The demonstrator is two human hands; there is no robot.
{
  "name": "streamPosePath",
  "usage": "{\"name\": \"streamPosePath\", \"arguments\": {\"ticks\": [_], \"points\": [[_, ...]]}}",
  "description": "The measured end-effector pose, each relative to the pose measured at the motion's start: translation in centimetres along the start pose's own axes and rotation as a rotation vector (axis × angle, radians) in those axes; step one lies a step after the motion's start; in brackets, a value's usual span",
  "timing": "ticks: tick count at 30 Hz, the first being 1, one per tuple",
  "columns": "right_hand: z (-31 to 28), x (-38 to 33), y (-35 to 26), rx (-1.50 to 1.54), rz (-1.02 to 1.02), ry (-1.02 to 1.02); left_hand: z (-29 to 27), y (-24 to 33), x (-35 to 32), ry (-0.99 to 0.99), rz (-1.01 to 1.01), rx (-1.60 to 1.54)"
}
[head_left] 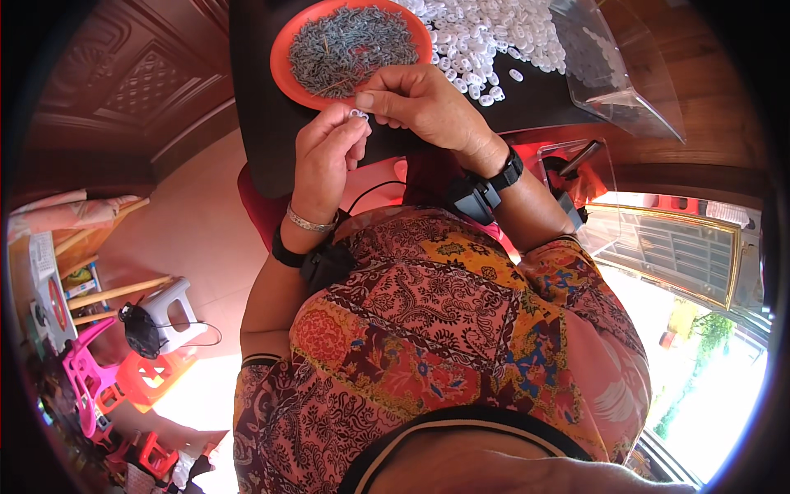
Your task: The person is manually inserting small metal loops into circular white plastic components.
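My left hand (pixel 325 156) pinches a small white plastic piece (pixel 359 114) between thumb and fingertips, just off the near rim of an orange plate (pixel 281 78). Coming in from the right, my right hand (pixel 428 105) has its thumb and forefinger closed together right at that piece. Whatever lies between those right fingertips is too small to make out. Small grey screws (pixel 350 49) are heaped in the plate. Beside it, to the right, spreads a pile of white oval plastic pieces (pixel 502 37) with holes in them, several lying loose at its near edge.
The dark tabletop (pixel 267 140) carries the plate and the pile. A clear plastic panel (pixel 621 78) stands at its right side, with a clear box (pixel 580 189) below. Plastic stools, one grey (pixel 177 309) and one pink (pixel 86 375), are on the floor at left.
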State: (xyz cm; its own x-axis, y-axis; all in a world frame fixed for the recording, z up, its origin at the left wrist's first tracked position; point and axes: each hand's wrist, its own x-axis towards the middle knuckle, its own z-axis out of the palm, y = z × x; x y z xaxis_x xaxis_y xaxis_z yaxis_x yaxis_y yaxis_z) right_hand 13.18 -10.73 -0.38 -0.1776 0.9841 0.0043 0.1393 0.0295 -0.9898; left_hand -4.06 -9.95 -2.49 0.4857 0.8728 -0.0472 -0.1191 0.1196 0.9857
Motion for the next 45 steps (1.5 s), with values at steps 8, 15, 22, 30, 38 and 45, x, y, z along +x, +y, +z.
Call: {"name": "streamPosePath", "arguments": {"ticks": [8,15,22,30,38,45], "points": [[0.2,-0.1,0.3,-0.276,-0.153,0.047,0.3,0.3,0.0,0.018,-0.048,0.007],[0.0,-0.2,-0.4,-0.435,-0.201,0.017,0.5,-0.1,0.0,-0.005,0.026,0.01],[-0.8,-1.1,-0.4,-0.394,-0.272,0.22,0.1,0.2,0.2,0.025,-0.021,-0.022],[-14.1,-5.8,1.8,-1.04,-0.051,0.787,0.0,0.1,0.4,0.0,-0.007,-0.043],[-14.5,-6.3,5.1,-1.051,-0.014,0.673,0.4,0.0,0.5,0.007,-0.007,-0.004],[-14.8,-6.0,4.8,-1.051,0.001,0.636,0.6,0.3,0.6,0.031,-0.018,0.017]]}}
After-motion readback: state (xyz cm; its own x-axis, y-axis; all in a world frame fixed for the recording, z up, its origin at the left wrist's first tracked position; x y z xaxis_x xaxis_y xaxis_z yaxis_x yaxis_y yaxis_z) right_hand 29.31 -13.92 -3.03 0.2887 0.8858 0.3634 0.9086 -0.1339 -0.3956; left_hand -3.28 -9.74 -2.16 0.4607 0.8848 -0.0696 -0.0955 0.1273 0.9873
